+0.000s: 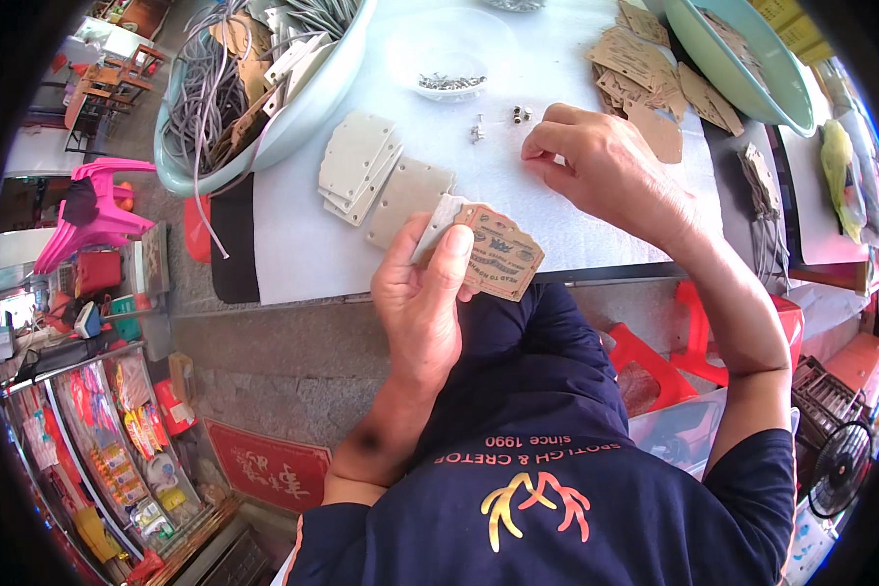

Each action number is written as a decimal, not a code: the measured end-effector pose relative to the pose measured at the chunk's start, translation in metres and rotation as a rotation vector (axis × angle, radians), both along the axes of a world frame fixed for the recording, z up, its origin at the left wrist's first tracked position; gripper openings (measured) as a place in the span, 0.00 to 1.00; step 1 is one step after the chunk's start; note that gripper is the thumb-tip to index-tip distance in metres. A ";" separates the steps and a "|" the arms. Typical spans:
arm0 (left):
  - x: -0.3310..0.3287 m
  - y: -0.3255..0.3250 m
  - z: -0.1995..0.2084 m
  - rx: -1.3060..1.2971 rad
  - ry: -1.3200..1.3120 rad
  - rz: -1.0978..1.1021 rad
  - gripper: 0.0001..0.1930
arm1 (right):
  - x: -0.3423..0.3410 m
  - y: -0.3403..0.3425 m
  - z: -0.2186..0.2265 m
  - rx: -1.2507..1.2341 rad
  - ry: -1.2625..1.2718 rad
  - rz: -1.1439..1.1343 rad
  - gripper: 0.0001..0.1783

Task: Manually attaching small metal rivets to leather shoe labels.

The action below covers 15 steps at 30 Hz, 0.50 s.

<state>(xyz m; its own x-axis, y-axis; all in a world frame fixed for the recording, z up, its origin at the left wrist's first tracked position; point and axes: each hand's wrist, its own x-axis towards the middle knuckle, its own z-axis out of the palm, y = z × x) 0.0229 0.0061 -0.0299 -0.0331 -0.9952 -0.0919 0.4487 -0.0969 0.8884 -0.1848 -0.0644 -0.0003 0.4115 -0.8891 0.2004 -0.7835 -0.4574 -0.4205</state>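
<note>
My left hand [418, 293] grips a brown printed card [503, 256] with a scalloped edge, together with a pale grey plate [438, 227] behind my thumb. Over the white-covered table my right hand [610, 171] is closed, thumb and fingertips together; anything between them is too small or hidden to tell. Just left of its fingertips lie a few small metal fasteners [521, 114], with more small metal pieces [478, 131] beside them. A fanned stack of pale grey plates [356, 156] lies beyond my left hand, and another grey plate [410, 190] is next to it.
A clear bowl [451, 90] with small metal parts stands farther back. At left, a pale green basin [308, 122] holds grey cords and plates. Brown cards [635, 68] lie piled at right, near another green basin [786, 93]. Red stools [654, 366] stand below the table.
</note>
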 end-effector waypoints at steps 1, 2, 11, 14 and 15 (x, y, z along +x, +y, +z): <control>0.000 0.000 0.001 0.000 -0.003 -0.008 0.15 | 0.001 0.000 0.000 -0.027 0.029 -0.003 0.07; -0.001 -0.001 0.002 0.000 -0.005 -0.007 0.15 | 0.002 0.000 0.000 -0.027 0.027 -0.003 0.07; -0.002 0.002 -0.003 -0.037 -0.047 -0.002 0.14 | -0.001 0.001 -0.004 -0.078 0.031 0.044 0.06; -0.003 0.002 -0.002 -0.047 -0.071 -0.021 0.14 | 0.002 0.002 -0.001 -0.118 0.107 0.073 0.04; -0.003 0.001 -0.003 -0.031 -0.069 -0.011 0.14 | 0.002 0.002 -0.002 -0.153 0.147 0.112 0.03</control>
<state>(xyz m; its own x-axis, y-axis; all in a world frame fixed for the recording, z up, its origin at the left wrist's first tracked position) 0.0200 0.0075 -0.0325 -0.0389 -0.9973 -0.0630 0.3851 -0.0732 0.9200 -0.1825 -0.0626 -0.0019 0.5404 -0.8003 0.2598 -0.7723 -0.5943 -0.2244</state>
